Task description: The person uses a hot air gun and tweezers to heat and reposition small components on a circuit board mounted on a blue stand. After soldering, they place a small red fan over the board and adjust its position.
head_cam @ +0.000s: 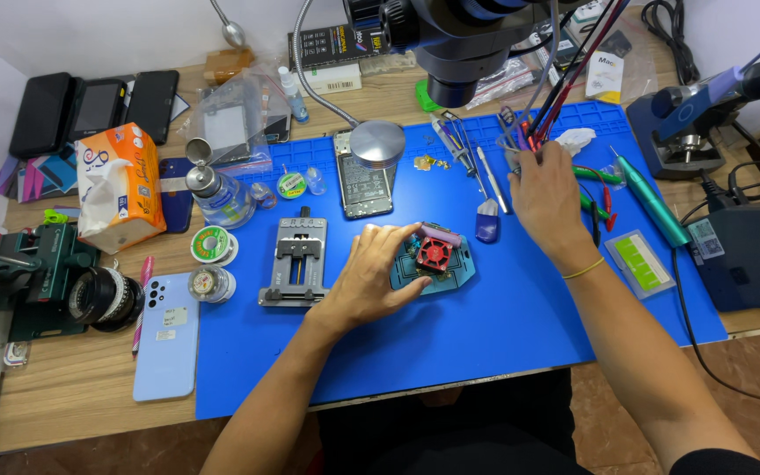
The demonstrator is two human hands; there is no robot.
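My left hand (373, 274) rests flat on the blue work mat (450, 352), its fingers touching the left side of a teal holder (450, 273) that carries a small red fan (434, 253). My right hand (544, 195) reaches to the back right of the mat, its fingertips among a bunch of thin tools and red and black leads (534, 123); whether it grips one is unclear. A grey metal clamp fixture (296, 262) lies just left of my left hand. An opened phone (362, 180) lies behind it, under a round lamp head (377, 143).
A microscope head (450, 35) hangs over the mat's back. A light blue phone (166, 334), solder reels (213, 244), a glass dispenser bottle (217, 193) and an orange tissue box (120, 185) sit left. A green pen tool (653, 198) and dark station boxes (754, 251) sit right.
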